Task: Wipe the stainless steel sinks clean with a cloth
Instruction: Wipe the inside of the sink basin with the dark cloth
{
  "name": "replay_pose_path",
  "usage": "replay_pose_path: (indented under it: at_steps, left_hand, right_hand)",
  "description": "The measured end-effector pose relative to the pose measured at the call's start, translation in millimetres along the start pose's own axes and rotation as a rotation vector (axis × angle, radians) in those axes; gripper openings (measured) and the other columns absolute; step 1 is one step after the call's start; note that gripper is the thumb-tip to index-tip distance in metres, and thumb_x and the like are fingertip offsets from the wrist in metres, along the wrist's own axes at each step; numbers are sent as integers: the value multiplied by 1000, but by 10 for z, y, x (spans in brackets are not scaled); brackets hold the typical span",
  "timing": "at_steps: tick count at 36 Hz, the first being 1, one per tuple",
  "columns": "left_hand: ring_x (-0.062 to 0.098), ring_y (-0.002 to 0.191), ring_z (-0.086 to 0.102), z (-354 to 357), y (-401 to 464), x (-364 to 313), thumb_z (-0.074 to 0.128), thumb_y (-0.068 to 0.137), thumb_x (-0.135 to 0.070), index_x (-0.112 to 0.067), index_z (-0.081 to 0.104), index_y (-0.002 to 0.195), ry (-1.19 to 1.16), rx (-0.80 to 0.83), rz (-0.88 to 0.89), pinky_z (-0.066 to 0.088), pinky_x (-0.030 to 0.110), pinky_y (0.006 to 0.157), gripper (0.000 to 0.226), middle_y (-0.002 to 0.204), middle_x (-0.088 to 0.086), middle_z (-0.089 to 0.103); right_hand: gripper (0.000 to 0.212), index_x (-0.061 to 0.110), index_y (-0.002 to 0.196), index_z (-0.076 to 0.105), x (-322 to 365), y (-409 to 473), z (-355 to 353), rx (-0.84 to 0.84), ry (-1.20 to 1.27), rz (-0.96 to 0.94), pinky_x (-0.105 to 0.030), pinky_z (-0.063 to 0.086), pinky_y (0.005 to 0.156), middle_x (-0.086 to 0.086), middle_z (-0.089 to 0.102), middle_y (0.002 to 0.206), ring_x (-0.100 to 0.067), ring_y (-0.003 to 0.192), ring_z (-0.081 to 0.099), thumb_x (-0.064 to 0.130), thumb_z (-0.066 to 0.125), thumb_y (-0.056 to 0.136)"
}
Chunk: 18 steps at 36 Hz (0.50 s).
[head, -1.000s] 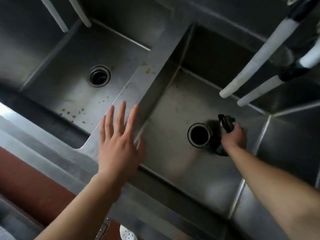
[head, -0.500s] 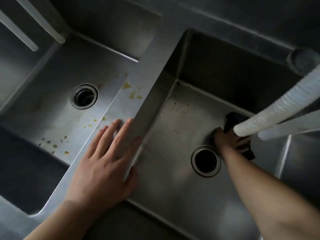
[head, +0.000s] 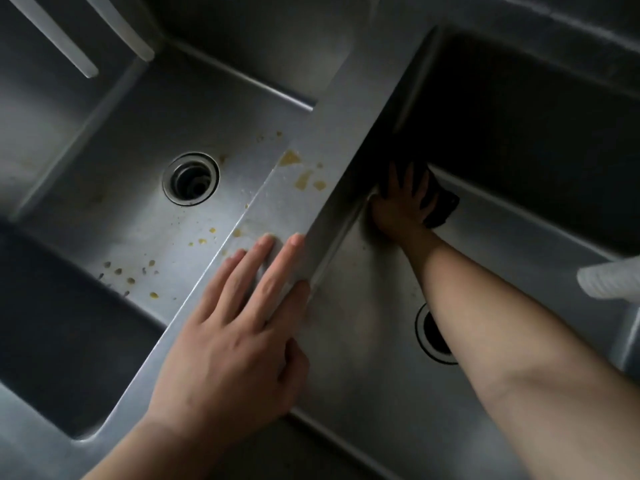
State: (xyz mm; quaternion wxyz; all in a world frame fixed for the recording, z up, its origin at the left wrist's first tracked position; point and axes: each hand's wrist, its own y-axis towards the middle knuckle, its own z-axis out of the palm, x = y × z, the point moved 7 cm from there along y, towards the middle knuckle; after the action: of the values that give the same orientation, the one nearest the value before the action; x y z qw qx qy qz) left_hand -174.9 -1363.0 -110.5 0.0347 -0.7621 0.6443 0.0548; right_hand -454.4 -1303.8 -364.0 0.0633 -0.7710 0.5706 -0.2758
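Two stainless steel sinks lie side by side. The left sink (head: 114, 188) has yellow-brown spots on its floor and a round drain (head: 190, 178). My left hand (head: 235, 327) rests flat, fingers straight, on the steel divider (head: 311, 157) between the basins; the thumb hangs over its right edge. Down in the right sink (head: 363, 358), my right hand (head: 398, 206) presses a dark cloth (head: 441, 206) with spread fingers into the far left corner. My right forearm covers part of the right drain (head: 429, 336).
Yellow stains (head: 304, 174) sit on the divider ahead of my left fingers. White hose ends hang at the top left (head: 114, 26) and at the right edge (head: 609, 280). The far wall of the right basin is in deep shadow.
My right hand has slid the cloth from beside the right drain over to the far left corner of the basin. My left hand stays on the divider. The view has moved closer.
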Motion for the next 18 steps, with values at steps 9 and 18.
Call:
replay_pose_path:
  at_steps: [9,18]
  left_hand:
    - [35,146,30,-56,18,-35,64,70,-29,-10,69,116,59,61,-44,14,45,124,50,159,12,31]
    - [36,144,35,-80,25,-62,70,68,-25,-10,72,111,33,56,-31,26,50,119,46,159,11,33]
  right_hand:
    - [72,36,155,21,-200,-670,-7,164,-167,-391,-49,-4,118,5,11,166,-21,153,-3,34,54,92]
    - [67,41,156,13,-696,-2218,606,214,-181,-429,-43,-12,118,10,11,165,-13,151,-12,61,34,95]
